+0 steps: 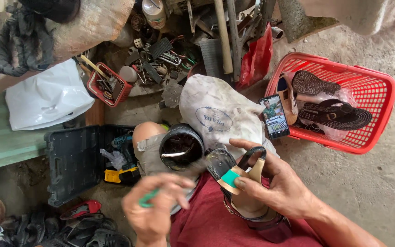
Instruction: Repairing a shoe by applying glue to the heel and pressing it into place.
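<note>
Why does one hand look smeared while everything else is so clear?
Head view: the left hand and its green tool are motion-blurred; the right hand holding the sandal is sharp. Light is soft daylight, with no harsh glare.

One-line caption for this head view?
Right hand holds a strappy sandal; blurred left hand grips a green-handled tool beside it.

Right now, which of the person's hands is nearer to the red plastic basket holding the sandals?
The right hand. It holds a dark strappy sandal just below-left of the red plastic basket. The left hand, gripping a green-handled tool, is farther left.
</note>
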